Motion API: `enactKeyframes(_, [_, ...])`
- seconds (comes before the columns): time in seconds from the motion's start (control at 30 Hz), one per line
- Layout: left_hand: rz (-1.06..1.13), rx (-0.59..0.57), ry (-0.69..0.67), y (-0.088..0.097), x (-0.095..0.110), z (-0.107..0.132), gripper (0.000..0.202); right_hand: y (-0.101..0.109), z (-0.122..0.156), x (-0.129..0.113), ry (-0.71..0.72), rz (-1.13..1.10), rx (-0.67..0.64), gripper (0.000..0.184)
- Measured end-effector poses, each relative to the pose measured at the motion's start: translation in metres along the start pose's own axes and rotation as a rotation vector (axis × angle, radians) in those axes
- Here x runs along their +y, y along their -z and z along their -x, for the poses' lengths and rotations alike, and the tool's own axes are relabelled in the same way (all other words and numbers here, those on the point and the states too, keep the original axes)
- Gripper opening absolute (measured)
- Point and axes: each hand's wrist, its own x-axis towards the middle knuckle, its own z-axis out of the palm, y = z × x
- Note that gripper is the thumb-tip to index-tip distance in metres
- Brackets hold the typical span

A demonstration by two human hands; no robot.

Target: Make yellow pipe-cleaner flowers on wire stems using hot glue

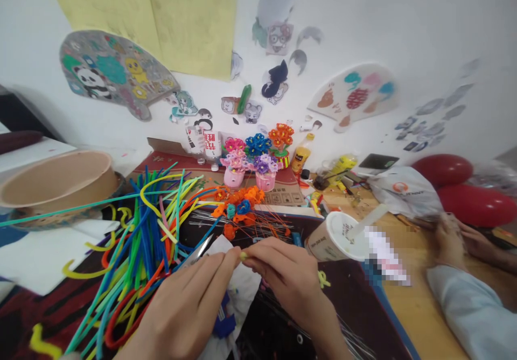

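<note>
My left hand [189, 301] and my right hand [288, 274] meet at the fingertips in the middle of the head view. Both are closed in a pinch on a small yellow pipe cleaner piece [243, 255], mostly hidden by the fingers. Beneath them lies a white tissue [247, 290] with a blue object [224, 319] on it, partly covered by my left hand. A large bundle of coloured pipe cleaners [147, 225] spreads to the left. Just beyond my fingers are orange pipe-cleaner flowers [238, 201] with thin wires. A light yellow twisted piece [323, 279] lies right of my right hand.
A lidded drink cup [333, 236] with a wide straw stands close on the right. Behind are finished flower pots [234, 177] and a juice bottle [302, 153]. A round tan basin [56, 182] sits left. Another person's sleeved arm [464, 301] rests at the right.
</note>
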Motion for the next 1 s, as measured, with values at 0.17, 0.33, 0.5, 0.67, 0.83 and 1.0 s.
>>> enactKeyframes(0.17, [0.016,0.035,-0.046,0.013,0.001,-0.017,0.04,0.002,-0.001,-0.003,-0.047,-0.031,-0.097,0.027])
enactKeyframes(0.33, [0.25,0.027,0.232,0.027,0.011,-0.035,0.026,0.0,-0.005,-0.009,-0.34,-0.365,-0.104,0.015])
enactKeyframes(0.5, [0.41,0.065,0.354,0.035,0.016,-0.033,0.014,-0.002,-0.004,-0.017,-0.591,-0.723,-0.109,0.015])
enactKeyframes(0.67, [0.562,0.083,0.413,0.046,0.024,-0.028,0.007,0.003,-0.004,-0.027,-0.588,-0.857,-0.145,0.014])
enactKeyframes(0.83, [0.577,0.026,0.336,0.059,0.03,-0.027,0.011,0.013,-0.005,-0.038,-0.584,-0.859,-0.181,0.017])
enactKeyframes(1.0, [0.52,0.034,0.259,0.073,0.036,-0.024,0.012,0.019,-0.003,-0.052,-0.566,-0.801,-0.191,0.021])
